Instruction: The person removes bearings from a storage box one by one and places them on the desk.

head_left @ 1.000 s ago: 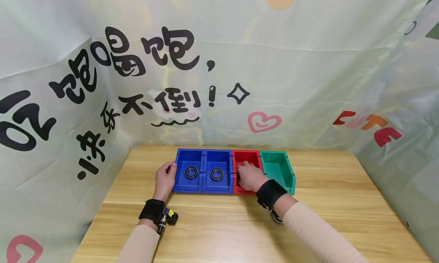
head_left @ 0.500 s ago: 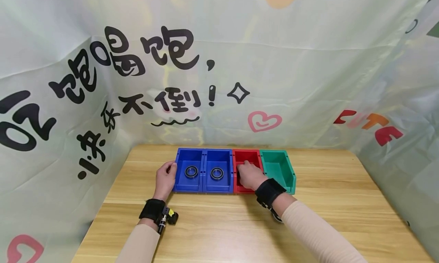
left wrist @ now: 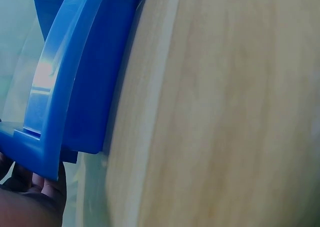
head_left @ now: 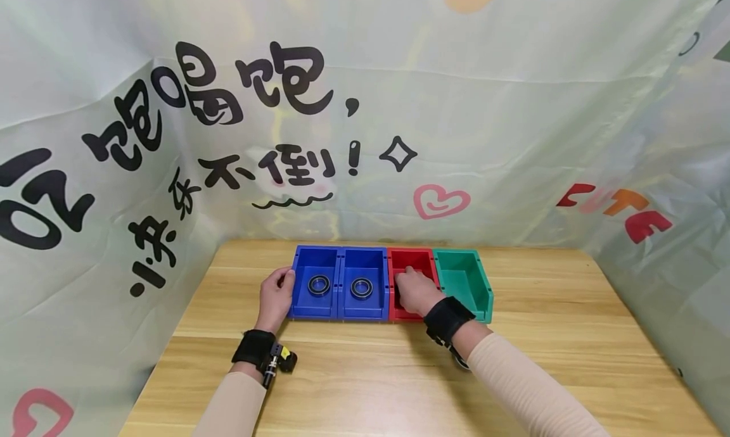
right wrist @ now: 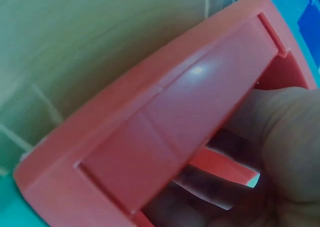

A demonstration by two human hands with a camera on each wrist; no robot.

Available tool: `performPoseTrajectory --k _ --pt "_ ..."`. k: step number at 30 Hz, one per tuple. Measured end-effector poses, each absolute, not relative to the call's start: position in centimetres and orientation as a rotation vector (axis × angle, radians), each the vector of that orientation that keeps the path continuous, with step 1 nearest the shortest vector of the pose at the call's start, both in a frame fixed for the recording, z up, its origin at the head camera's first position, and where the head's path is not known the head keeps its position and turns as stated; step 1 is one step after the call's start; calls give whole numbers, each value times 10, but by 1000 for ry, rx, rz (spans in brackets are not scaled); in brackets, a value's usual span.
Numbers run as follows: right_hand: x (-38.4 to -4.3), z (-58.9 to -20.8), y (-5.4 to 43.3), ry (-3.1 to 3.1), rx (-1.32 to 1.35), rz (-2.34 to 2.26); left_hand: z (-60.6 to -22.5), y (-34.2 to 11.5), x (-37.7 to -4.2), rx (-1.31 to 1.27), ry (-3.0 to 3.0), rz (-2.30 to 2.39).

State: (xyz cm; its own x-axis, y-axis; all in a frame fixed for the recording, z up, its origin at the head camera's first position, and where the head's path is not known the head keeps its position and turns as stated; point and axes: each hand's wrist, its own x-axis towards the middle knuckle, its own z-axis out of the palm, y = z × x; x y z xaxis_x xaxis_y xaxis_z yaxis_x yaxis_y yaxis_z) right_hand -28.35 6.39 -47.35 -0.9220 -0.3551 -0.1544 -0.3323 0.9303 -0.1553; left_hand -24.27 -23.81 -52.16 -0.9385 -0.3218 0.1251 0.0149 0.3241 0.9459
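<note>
Four open plastic bins stand side by side in the head view. My left hand (head_left: pixel 276 299) grips the outer side edge of the leftmost blue bin (head_left: pixel 308 309); its fingers curl at the edge in the left wrist view. Inside that bin lies a ball bearing (head_left: pixel 319 292). A second ball bearing (head_left: pixel 362 296) lies in the other blue bin (head_left: pixel 365 312). My right hand (head_left: pixel 419 293) reaches down into the red bin (head_left: pixel 407 254). Its fingers (right wrist: pixel 220 189) bend behind the bin's front wall, fingertips hidden; I cannot tell whether they hold anything.
A green bin (head_left: pixel 463 278) stands at the right end of the row. On the wooden table (head_left: pixel 353 380), a metal ring (head_left: pixel 461 362) shows partly from under my right forearm. Printed cloth (head_left: pixel 513 139) hangs behind and beside the table.
</note>
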Motion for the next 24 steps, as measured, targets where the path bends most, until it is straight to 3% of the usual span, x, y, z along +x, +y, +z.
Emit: performPoseTrajectory --k 24 --pt "-283 -474 65 2925 -581 -164 -524 -238 -244 291 -2303 -1625"
